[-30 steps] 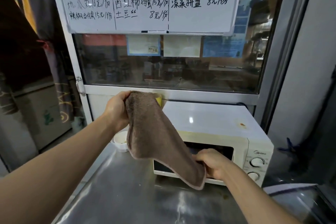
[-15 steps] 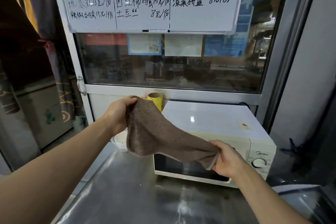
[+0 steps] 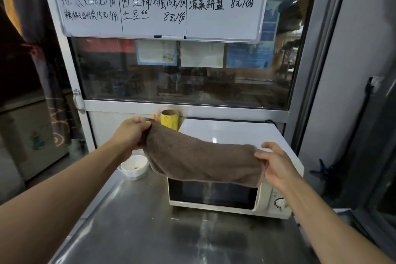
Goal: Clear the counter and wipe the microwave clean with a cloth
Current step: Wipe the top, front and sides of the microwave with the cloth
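I judge the step in hand to be readying the cloth (image 3: 203, 159) for the wipe, not the wipe itself: I have it stretched out in the air between my two hands, and it does not appear to press on the microwave (image 3: 233, 135) yet. The counter-clearing half looks unfinished to me, since a small white bowl (image 3: 134, 166) with scraps in it sits on the steel counter (image 3: 150, 231) just below my left hand (image 3: 130, 135), and a yellow roll (image 3: 169, 119) stands just beyond that hand, against the wall.

My left hand is clenched round one bunched end of the cloth, fingers curled over it. My right hand (image 3: 276, 165) pinches the other end, thumb on top; at least one finger sticks out straighter above the cloth, so the hold there is lighter. How the fingers under the cloth lie I cannot tell.

The cloth hangs in front of the microwave's top front edge, covering the upper part of the door. The microwave stands beyond and below my right hand, its dial near my right wrist.

Next, I think, the cloth needs folding or lowering flat onto the white top, then a pressing sweep with one hand.
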A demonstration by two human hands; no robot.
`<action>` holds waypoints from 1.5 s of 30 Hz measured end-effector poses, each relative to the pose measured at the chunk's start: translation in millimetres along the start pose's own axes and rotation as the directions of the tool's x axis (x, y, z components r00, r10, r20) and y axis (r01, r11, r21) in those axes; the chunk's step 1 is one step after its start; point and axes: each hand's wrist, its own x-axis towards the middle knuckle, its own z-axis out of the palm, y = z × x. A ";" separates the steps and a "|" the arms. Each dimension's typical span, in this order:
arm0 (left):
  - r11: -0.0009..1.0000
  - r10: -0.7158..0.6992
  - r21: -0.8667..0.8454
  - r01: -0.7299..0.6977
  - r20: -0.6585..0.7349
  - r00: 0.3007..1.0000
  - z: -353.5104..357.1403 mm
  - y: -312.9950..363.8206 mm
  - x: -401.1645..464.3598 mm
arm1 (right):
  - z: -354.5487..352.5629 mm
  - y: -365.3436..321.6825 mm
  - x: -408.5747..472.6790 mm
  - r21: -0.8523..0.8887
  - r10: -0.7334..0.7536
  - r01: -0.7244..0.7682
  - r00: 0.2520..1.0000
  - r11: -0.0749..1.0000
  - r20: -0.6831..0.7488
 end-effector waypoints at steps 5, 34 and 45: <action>0.995 0.036 -0.087 -0.041 -0.056 0.998 -0.5 4.0 0.9 | -4.6 -25.9 -4.0 -0.152 -0.105 0.129 0.982 0.980 0.156; 0.960 0.011 0.268 -0.087 0.276 0.961 51.8 -12.3 15.5 | 13.1 -73.9 -12.3 -0.731 -0.075 0.048 0.997 0.680 -0.004; 0.988 0.076 -0.155 0.024 0.603 0.794 91.5 -9.6 -15.6 | 102.9 -48.9 -31.5 -0.312 0.200 -0.111 0.942 0.944 0.269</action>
